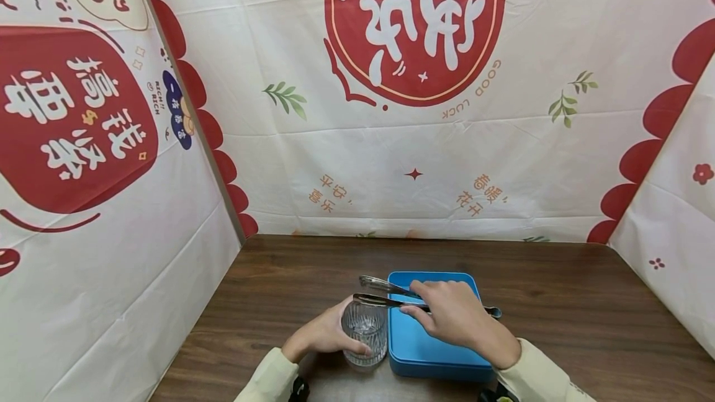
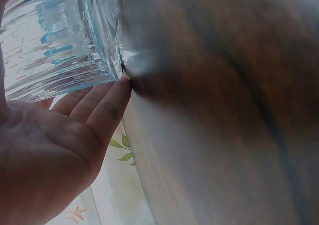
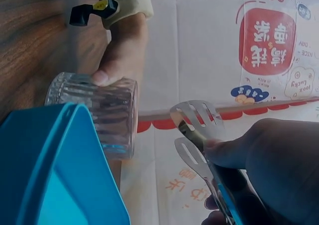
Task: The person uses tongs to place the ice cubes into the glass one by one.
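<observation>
My left hand grips a clear ribbed drinking glass standing on the table, with the thumb on its near side and the fingers round the far side. In the left wrist view the fingers lie along the glass near its base. My right hand holds metal tongs above a blue box. The slotted tong heads are spread apart, with nothing between them; they point left, over the far part of the glass. Part of the tongs is hidden behind the right hand.
The blue box stands just right of the glass, on a dark wood-grain table. White cloth printed with red designs rises behind the table and at both sides.
</observation>
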{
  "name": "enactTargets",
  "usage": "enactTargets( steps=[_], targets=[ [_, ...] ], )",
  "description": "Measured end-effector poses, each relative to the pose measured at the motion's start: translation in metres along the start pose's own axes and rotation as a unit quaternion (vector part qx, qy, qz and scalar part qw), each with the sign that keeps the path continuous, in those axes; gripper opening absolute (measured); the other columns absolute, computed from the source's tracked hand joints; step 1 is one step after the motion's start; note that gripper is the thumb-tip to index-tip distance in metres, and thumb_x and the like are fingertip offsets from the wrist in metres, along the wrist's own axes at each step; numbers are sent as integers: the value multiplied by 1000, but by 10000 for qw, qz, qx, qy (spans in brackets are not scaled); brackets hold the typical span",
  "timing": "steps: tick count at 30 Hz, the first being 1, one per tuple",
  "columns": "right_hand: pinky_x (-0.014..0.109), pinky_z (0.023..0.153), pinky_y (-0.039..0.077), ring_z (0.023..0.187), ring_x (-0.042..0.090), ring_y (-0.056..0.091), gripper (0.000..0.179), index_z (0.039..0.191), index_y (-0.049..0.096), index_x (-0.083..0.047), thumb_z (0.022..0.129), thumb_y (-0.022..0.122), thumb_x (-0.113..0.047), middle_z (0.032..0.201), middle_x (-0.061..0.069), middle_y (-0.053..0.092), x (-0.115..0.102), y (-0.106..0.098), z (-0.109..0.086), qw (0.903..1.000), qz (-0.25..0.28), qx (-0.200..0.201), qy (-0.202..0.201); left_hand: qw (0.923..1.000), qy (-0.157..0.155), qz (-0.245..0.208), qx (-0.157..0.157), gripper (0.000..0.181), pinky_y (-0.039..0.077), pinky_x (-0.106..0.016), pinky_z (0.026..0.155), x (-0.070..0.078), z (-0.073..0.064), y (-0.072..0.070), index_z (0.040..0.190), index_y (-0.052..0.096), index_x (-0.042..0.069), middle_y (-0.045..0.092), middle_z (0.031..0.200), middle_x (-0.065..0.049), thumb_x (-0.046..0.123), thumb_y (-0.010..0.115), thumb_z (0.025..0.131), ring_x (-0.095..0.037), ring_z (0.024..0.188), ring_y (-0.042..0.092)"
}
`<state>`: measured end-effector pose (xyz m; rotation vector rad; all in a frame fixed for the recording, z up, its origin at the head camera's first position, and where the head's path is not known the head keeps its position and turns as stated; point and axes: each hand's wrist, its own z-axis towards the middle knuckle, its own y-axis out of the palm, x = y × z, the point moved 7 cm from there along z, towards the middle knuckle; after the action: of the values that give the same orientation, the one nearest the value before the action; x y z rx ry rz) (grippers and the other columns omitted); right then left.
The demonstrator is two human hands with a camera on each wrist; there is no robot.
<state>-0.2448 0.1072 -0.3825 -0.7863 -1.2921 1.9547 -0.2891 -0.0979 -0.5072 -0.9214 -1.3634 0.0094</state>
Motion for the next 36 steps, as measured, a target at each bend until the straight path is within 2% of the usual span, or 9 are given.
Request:
enactTargets(
  steps=[6,9,21,31,36],
  targets=[
    [20,46,35,52,1,48,35,101,67,-15,92,65,-48,74,-7,66,10,-4,-3,9998,-143,99,126,9998,180,-26,-46,73,50,-31,84,2,0,-1,131,47,28,60,112,7,37,88,72,-10,99,60],
    [21,47,39,55,4,55,38,106,69,-13,92,65,-49,84,-1,72,14,-5,-4,9996,-214,107,177,9998,181,-16,-44,73,50,-30,84,2,1,-1,131,47,28,60,113,7,37,89,71,-10,100,59],
    [20,46,36,55,4,54,38,103,68,-15,90,67,-50,79,-4,70,20,-6,-8,9990,-303,151,279,9995,293,71,25,72,51,-30,84,2,3,-2,129,48,28,61,112,8,38,89,70,-9,99,60],
    [22,48,42,66,14,66,45,111,69,-12,90,64,-53,96,4,74,30,-5,-15,9983,-267,-57,506,9993,349,97,-2,72,50,-30,85,2,1,0,130,48,28,61,113,8,39,88,71,-8,100,59],
    [22,46,39,64,14,64,47,112,68,-12,89,65,-53,98,5,74,39,-7,-20,9973,-304,-97,655,9993,364,100,32,73,50,-30,85,3,1,0,130,48,26,61,113,7,39,89,71,-9,100,59]
  ],
)
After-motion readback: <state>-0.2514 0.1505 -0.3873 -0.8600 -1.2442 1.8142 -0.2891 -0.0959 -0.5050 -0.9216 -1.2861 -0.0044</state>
